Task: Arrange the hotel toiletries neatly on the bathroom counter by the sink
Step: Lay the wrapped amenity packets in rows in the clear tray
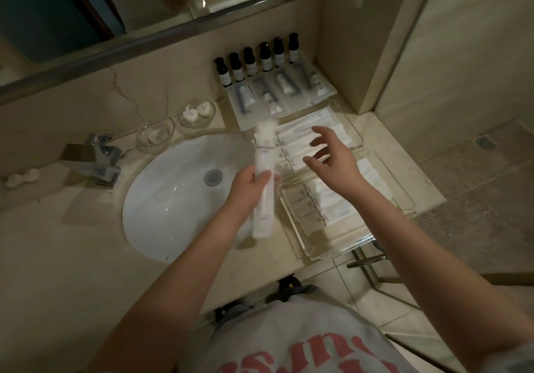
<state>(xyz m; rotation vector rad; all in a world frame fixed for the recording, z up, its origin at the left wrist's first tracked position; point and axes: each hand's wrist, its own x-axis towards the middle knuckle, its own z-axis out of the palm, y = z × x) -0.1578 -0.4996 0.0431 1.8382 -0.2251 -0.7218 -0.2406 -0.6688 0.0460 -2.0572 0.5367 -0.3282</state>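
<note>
Looks mostly done: bottles and tubes rowed right of the sink, sachets in trays beside it. Left hand grips one packet over the sink's right rim, unplaced; right hand spread wide, empty.

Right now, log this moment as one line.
left hand: holds white packet | right hand: open above glass tray | bottles: row by wall

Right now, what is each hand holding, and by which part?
The left hand grips a long white packet around its middle. The right hand is open and holds nothing.
</note>
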